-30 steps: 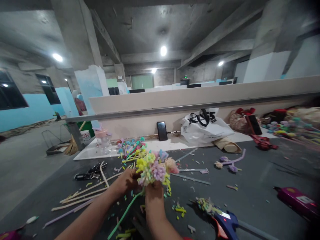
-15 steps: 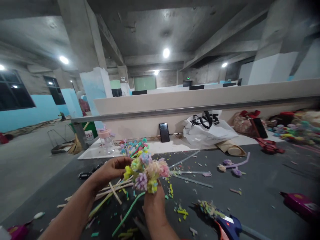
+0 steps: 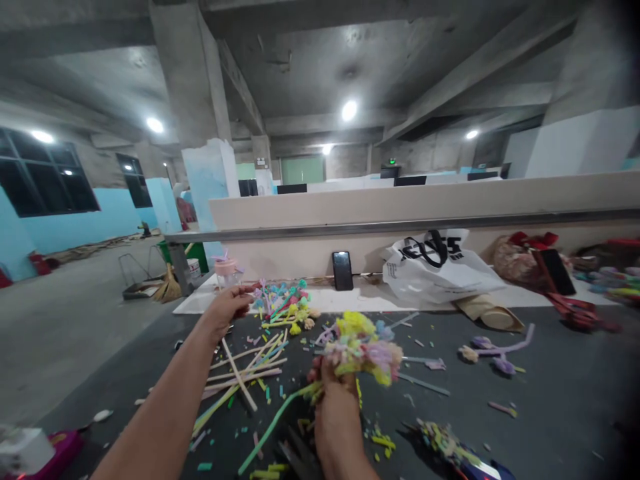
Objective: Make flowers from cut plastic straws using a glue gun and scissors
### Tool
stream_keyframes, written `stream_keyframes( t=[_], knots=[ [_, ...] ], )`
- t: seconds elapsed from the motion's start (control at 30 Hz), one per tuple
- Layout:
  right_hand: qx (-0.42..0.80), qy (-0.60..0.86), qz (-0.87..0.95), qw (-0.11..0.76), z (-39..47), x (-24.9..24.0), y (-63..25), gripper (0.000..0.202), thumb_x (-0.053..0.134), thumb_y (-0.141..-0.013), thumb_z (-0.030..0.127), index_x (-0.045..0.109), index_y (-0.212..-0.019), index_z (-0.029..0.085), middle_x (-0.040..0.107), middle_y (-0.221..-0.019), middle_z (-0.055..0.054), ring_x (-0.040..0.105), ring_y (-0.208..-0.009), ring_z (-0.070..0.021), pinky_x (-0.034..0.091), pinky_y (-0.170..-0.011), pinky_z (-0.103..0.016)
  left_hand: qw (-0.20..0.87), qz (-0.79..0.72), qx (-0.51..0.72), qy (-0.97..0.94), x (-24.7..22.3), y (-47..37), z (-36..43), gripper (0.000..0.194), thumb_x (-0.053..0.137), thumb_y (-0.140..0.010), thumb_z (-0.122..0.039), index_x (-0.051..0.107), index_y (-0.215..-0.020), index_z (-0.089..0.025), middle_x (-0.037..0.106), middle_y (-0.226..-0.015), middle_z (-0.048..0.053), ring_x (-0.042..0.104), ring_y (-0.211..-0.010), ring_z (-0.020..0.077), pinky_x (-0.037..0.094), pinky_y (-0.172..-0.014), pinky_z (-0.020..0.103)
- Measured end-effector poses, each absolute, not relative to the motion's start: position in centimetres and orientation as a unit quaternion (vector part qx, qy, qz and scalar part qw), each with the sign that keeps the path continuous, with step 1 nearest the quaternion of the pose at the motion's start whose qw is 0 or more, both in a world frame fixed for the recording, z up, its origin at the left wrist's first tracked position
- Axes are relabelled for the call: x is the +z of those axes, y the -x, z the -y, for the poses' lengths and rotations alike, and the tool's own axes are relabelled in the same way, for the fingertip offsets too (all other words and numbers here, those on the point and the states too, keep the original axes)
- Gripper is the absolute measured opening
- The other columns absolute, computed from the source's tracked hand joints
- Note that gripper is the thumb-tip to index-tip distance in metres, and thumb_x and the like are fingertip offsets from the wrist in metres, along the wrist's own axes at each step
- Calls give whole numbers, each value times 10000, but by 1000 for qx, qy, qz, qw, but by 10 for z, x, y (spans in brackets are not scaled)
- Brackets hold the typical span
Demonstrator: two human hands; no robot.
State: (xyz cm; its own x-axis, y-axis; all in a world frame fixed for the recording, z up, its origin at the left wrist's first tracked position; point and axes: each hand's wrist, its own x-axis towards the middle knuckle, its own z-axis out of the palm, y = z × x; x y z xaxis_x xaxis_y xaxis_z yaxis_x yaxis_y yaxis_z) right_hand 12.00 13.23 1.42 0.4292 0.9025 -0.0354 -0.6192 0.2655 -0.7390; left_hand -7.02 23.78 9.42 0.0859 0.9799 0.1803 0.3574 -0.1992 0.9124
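My right hand [image 3: 337, 393] is closed around a bunch of small fluffy artificial flowers [image 3: 365, 347] in yellow, pink, purple and blue, held above the dark tabletop. A green stem [image 3: 275, 423] slants down to the left beside that hand. My left hand [image 3: 231, 307] is stretched forward with its fingers extended, at the left side of a pile of loose artificial flowers on stems [image 3: 283, 300]. Whether its fingertips touch the pile I cannot tell. Pale sticks [image 3: 245, 373] lie crossed between my arms, among coloured scraps.
A glue gun [image 3: 465, 453] covered in scraps lies front right. Purple flowers on a stem [image 3: 500, 350] rest further right. At the back are a phone [image 3: 343, 271], a white bag [image 3: 440, 270] and a jar with a pink lid [image 3: 227, 270]. Dark scissors [image 3: 300, 453] lie near the front edge.
My left hand has left the flower bunch and reached forward to the flower pile. My right hand still holds the bunch, which has turned and moved right. The view has shifted left.
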Motion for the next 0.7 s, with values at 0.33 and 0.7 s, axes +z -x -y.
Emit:
stream_keyframes(
  t=[0.33, 0.7],
  knots=[
    [603, 302, 93, 733, -133, 14, -117, 358, 769, -557, 324, 504, -774, 219, 600, -568, 76, 524, -445, -77, 407, -431, -175, 182, -642, 221, -712, 47, 17, -348, 300, 519, -830, -288, 527, -1105, -167, 550, -1132, 75, 562, -951, 210, 481, -780, 404],
    [616, 329, 93, 710, -138, -1, -103, 448, 809, -447, 444, 495, -648, 196, 572, -466, 64, 477, -326, -80, 330, -340, -175, 109, -638, 115, -753, 26, 5, -400, 309, 523, -827, -296, 527, -1104, -160, 558, -1114, 69, 569, -939, 215, 486, -768, 400]
  ],
)
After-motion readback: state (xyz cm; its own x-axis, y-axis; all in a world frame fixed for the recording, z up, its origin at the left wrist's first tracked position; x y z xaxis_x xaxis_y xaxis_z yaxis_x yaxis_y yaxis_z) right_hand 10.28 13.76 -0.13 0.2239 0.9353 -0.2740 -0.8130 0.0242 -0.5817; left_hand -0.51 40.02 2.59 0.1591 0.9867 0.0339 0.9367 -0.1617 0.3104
